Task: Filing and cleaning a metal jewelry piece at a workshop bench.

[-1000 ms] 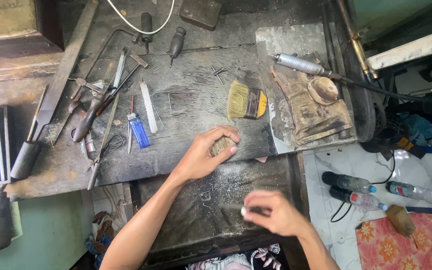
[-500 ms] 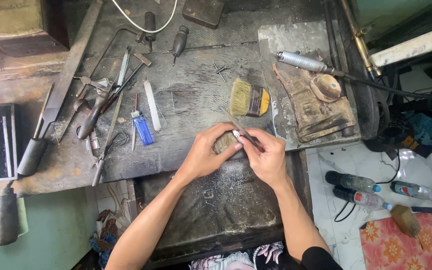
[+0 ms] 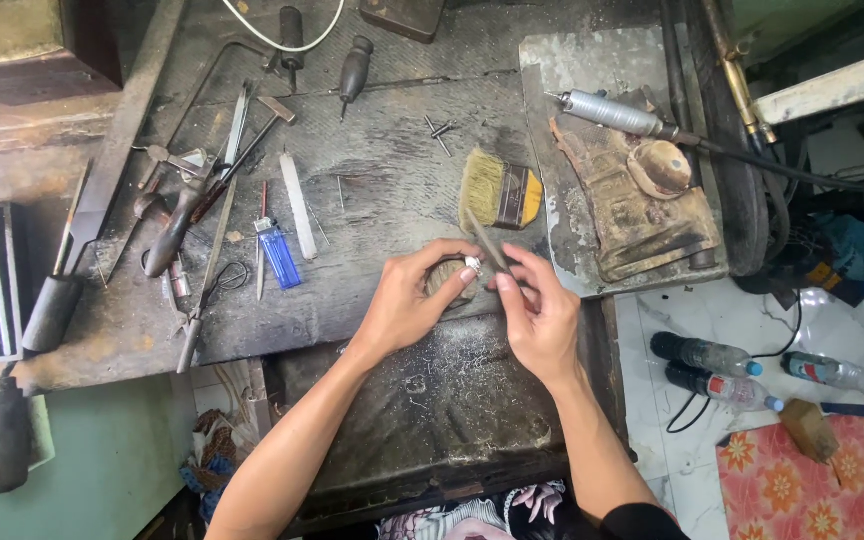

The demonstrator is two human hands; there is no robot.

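With the left hand [image 3: 407, 305] pinching a small silvery metal piece [image 3: 472, 264] on the worn bench peg and the right hand [image 3: 537, 320] gripping a slim grey file [image 3: 487, 243] toward 11 o'clock, a slipping stroke could likely nick fingertips.

A small silvery piece [image 3: 472, 263] sits pinched on a rounded wooden peg [image 3: 447, 280] at the surface's front edge. A thin dark file [image 3: 487, 243] slants across it, tip toward the rear.

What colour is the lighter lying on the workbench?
The lighter is blue with a silvery top, seen best in the head view.
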